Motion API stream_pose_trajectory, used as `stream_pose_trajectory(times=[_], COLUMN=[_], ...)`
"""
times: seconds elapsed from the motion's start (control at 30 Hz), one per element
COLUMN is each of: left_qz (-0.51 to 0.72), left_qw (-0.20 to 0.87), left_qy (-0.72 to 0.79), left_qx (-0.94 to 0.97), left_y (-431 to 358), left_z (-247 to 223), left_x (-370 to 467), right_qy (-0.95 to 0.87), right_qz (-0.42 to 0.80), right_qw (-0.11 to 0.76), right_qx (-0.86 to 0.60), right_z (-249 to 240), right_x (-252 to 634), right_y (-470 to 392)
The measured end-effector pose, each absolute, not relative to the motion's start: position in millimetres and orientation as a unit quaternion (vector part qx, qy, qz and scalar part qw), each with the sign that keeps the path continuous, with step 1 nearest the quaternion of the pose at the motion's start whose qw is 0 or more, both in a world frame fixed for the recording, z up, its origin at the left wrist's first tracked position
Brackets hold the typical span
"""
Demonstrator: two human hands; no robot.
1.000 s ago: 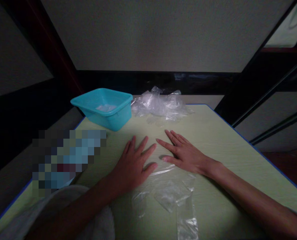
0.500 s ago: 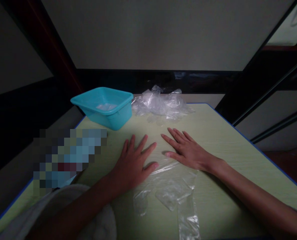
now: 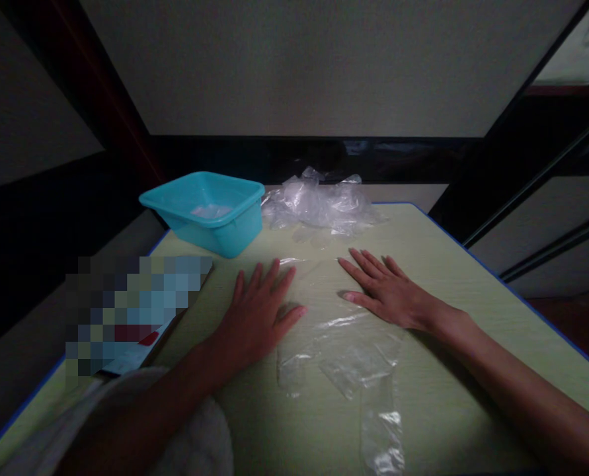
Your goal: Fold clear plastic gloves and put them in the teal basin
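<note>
A clear plastic bag (image 3: 344,350) lies on the pale green tabletop, its handle parts toward the near edge and its far edge between my fingertips. My left hand (image 3: 254,314) rests palm down at its left side, fingers spread. On the right side, my right hand (image 3: 386,291) lies flat on the plastic with its fingers stretched out and thumb apart. Neither hand grips anything. Further back sits a heap of crumpled clear plastic bags (image 3: 318,201).
At the back left of the table (image 3: 453,264) stands a turquoise basin (image 3: 237,231) with something pale inside. A flat, partly blurred-out item (image 3: 175,291) lies at the left edge. Behind the table is a grey panel wall.
My hands have moved apart, the right one to the right and slightly away, the left one slightly left. The bag has shifted a little right and away, and its far edge now shows.
</note>
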State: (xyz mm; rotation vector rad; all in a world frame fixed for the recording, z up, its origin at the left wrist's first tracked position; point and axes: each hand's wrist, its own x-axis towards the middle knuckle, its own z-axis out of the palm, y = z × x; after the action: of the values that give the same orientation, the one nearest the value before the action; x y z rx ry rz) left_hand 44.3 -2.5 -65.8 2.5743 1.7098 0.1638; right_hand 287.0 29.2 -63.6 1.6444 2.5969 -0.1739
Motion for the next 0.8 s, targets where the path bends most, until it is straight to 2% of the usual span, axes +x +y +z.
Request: stream_pose_trajectory(times=[0.3, 0.47, 0.63, 0.8], left_qz=[0.181, 0.248, 0.293, 0.274], left_qw=[0.027, 0.053, 0.057, 0.1], left_qy=[0.575, 0.559, 0.521, 0.453], left_qx=[0.797, 0.79, 0.8, 0.843], left_y=[5, 9, 7, -10], left_z=[-69, -72, -74, -73], left_x=[42, 42, 45, 59], right_qy=[0.822, 0.857, 0.9, 0.922], right_qz=[-0.014, 0.002, -0.037, -0.091], right_qw=[0.035, -0.019, -0.046, -0.068], right_qx=[0.568, 0.514, 0.431, 0.369], right_z=[-60, -57, -54, -57], right_x=[301, 288, 273, 258], right_y=[26, 21, 13, 4])
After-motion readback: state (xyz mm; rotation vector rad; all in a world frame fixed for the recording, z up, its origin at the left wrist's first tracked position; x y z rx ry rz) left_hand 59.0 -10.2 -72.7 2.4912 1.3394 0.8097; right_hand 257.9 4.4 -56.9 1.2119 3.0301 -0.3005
